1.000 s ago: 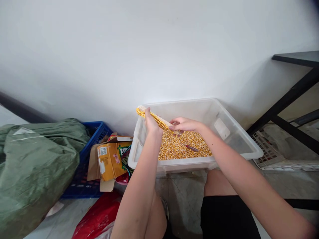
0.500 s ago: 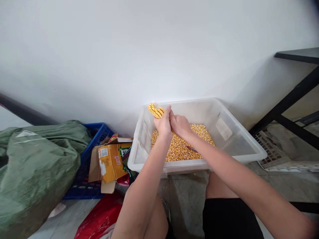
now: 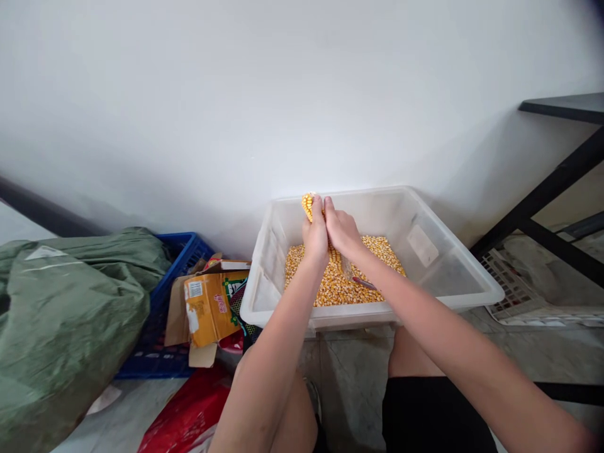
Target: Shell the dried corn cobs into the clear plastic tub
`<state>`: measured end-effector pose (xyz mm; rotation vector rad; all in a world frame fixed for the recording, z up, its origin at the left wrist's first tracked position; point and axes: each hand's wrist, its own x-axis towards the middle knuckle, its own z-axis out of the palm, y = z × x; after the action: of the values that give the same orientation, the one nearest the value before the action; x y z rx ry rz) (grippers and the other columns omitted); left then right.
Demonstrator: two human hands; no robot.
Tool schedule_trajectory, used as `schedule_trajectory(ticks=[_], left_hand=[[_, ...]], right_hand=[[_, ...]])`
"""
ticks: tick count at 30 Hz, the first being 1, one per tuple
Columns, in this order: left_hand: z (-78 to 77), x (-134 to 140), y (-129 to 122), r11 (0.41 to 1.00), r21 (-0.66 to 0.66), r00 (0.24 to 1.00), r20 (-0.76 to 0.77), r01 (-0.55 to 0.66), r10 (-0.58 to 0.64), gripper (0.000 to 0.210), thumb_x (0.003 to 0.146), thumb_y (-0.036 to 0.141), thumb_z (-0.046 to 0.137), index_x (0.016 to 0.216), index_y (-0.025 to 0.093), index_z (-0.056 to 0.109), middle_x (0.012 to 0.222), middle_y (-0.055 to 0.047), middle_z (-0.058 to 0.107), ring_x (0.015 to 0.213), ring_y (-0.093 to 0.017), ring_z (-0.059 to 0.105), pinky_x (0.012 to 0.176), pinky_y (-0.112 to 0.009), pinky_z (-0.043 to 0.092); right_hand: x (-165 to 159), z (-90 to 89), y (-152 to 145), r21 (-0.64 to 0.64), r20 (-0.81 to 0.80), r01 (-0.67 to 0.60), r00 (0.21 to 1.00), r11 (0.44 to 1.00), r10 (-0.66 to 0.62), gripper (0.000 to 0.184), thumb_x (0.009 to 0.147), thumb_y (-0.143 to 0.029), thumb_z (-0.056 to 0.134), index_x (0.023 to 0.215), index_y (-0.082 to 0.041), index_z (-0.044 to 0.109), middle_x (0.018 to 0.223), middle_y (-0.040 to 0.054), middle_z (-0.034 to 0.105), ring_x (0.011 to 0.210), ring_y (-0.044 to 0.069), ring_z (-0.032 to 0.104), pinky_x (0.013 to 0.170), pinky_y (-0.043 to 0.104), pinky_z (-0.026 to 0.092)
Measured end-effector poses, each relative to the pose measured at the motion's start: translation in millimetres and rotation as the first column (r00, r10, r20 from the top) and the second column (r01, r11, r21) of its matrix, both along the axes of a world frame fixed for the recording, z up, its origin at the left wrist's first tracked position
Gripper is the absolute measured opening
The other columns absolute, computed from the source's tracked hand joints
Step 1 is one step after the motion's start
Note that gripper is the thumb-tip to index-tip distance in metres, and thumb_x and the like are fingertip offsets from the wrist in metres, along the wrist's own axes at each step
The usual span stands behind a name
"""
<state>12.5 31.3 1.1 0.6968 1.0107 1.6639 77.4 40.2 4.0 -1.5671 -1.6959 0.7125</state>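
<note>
An ear of dried yellow corn [image 3: 308, 206] is gripped between my two hands above a translucent plastic tub [image 3: 453, 301]. My left hand [image 3: 315, 234] wraps round its upper part, thumb pointing up. Pressed against it from the right is my right hand [image 3: 343, 230], also closed on the ear, thumb up. The ear's upper end sticks out left of the left thumb, and more of it shows below the hands. Loose corn kernels [image 3: 325, 290] cover the tub's floor. A thin tool with a dark reddish handle [image 3: 363, 283] lies on the kernels, partly behind my right forearm.
To the left are a blue crate [image 3: 160, 352], a large green sack [image 3: 70, 327], a torn orange carton [image 3: 214, 308] and a red bag [image 3: 189, 402]. A black metal frame [image 3: 557, 182] and a white plastic basket [image 3: 514, 289] stand right. The white wall [image 3: 283, 94] rises behind the tub.
The ear has swung more upright, its upper end moving right. My hands are now closer to parallel, and the ear's lower part has come into view beneath them.
</note>
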Motion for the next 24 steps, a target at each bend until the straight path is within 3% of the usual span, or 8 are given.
schedule_trajectory(ticks=[4, 8, 13, 17, 24], left_hand=[[2.2, 3, -2, 0.996, 0.063, 0.997, 0.047, 0.058, -0.061, 0.028, 0.086, 0.044, 0.069, 0.092, 0.016, 0.069, 0.091, -0.007, 0.067, 0.092, -0.021, 0.067, 0.082, -0.033, 0.053], [0.3, 5, 1, 0.995, 0.031, 0.989, 0.114, 0.092, -0.095, 0.032, 0.084, 0.048, 0.07, 0.086, 0.016, 0.067, 0.084, -0.006, 0.064, 0.081, -0.02, 0.066, 0.075, -0.035, 0.054], [-3.2, 6, 0, 1.0, 0.017, 0.989, 0.144, -0.02, 0.018, 0.037, 0.077, 0.051, 0.076, 0.073, 0.017, 0.061, 0.071, -0.002, 0.055, 0.063, -0.012, 0.055, 0.058, -0.028, 0.047], [-7.0, 5, -3, 0.997, -0.025, 0.994, 0.086, -0.068, 0.07, 0.043, 0.076, 0.056, 0.074, 0.068, 0.018, 0.056, 0.069, -0.002, 0.052, 0.063, -0.013, 0.052, 0.057, -0.03, 0.044], [-8.7, 5, -6, 0.99, -0.077, 0.993, 0.023, -0.115, 0.118, 0.046, 0.076, 0.058, 0.072, 0.066, 0.018, 0.052, 0.067, -0.003, 0.05, 0.063, -0.013, 0.05, 0.056, -0.03, 0.041]], right_hand=[[3, 3.8, 0, 0.009, -0.003, 0.018, 1.0, 1.0, -0.018, 0.09, 0.094, -0.073, 0.004, 0.086, -0.019, 0.076, 0.089, 0.0164, 0.075, 0.094, 0.029, 0.069, 0.078, 0.035, 0.048], [0, 4.9, -1, 0.065, 0.07, 0.028, 0.997, 0.997, -0.033, 0.09, 0.096, -0.07, 0.003, 0.082, -0.018, 0.075, 0.087, 0.0182, 0.075, 0.092, 0.03, 0.069, 0.076, 0.034, 0.047], [-4, 4.3, -1, 0.125, 0.187, 0.014, 0.982, 0.992, -0.038, 0.075, 0.102, -0.056, 0.011, 0.086, -0.017, 0.073, 0.087, 0.0176, 0.075, 0.089, 0.028, 0.069, 0.075, 0.033, 0.045], [-5, 2.1, -1, 0.137, 0.244, -0.005, 0.969, 0.991, -0.029, 0.055, 0.103, -0.039, 0.021, 0.096, -0.017, 0.071, 0.092, 0.0161, 0.075, 0.091, 0.026, 0.068, 0.075, 0.032, 0.044], [-4, -3.0, 2, 0.111, 0.193, -0.002, 0.981, 0.994, -0.02, 0.052, 0.1, -0.035, 0.022, 0.091, -0.017, 0.07, 0.096, 0.0169, 0.075, 0.098, 0.028, 0.068, 0.079, 0.032, 0.044]])
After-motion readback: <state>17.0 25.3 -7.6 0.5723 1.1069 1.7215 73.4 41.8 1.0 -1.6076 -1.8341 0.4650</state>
